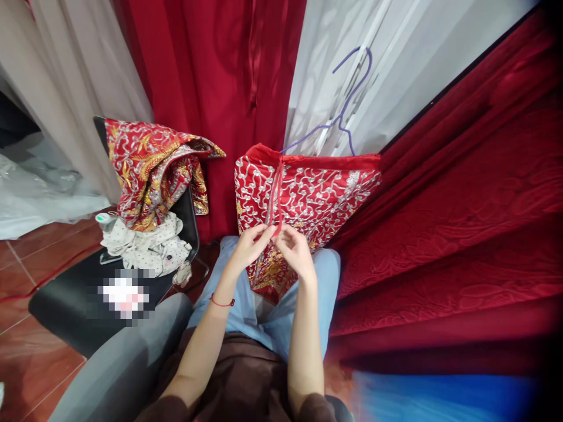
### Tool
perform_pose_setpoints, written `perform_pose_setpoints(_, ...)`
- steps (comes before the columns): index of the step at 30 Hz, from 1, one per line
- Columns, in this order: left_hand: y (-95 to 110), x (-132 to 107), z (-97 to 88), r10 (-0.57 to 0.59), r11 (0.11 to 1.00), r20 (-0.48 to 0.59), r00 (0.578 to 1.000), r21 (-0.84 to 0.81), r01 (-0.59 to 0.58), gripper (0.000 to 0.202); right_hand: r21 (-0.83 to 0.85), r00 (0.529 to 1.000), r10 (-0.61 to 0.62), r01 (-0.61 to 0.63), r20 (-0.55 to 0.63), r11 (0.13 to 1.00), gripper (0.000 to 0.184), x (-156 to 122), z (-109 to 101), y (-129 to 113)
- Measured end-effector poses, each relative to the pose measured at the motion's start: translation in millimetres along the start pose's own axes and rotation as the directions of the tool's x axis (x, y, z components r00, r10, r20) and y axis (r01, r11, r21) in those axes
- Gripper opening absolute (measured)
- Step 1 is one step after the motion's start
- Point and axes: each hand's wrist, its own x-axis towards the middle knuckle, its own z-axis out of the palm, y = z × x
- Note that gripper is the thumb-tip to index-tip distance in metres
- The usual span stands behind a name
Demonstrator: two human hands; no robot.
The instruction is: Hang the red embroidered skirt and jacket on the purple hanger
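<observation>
1. Reaching forward over our lap, we bring both hands together at the front of a red embroidered garment (308, 193) that hangs from a purple hanger (347, 105).
2. Our left hand (250, 243) rises from a bent forearm, wrist tilted up, with a red bracelet (222, 303) round the wrist; its fingertips pinch a thin red cord (278, 199) at the garment's centre seam.
3. Our right hand (297, 252) comes in from below with the forearm nearly upright, knuckles towards us, fingers curled in and pinching at the same cord just beside the left fingertips.
4. The two hands nearly touch; we cannot tell exactly how the cord runs between the fingers.
5. The garment's lower edge drapes down between our knees onto light blue trousers (268, 316).
6. To the left, well apart from the hands, a black chair (65, 305) bears a second red and gold garment (149, 170) over its back and a pale spotted cloth (145, 246) on the seat.
7. Red drapes (461, 205) fill the right side.
</observation>
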Motion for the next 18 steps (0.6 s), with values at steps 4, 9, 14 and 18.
perform_pose_setpoints(4,15.3,38.0,-23.8,0.089,0.965,0.025,0.996,0.247,-0.093,0.031,-0.374,0.986,-0.122,0.073,-0.11,0.925,0.014,35.9,-23.0,-15.9)
perform_pose_setpoints(9,40.0,80.9,-77.0,0.348,0.824,-0.322,0.88,0.553,-0.124,0.022,-0.686,0.771,-0.332,-0.179,-0.543,0.705,0.018,70.8,-93.3,-41.6)
perform_pose_setpoints(14,60.0,79.5,-106.0,0.56,0.564,-0.445,0.699,0.823,0.071,0.023,-0.712,0.63,-0.37,-0.46,-0.683,0.53,0.018,73.8,-148.9,-55.9)
perform_pose_setpoints(18,62.2,77.6,-74.7,0.61,0.403,-0.308,0.73,0.914,0.049,0.021,-0.864,0.876,-0.281,-0.246,-0.392,0.439,0.021,84.8,-126.9,-56.2)
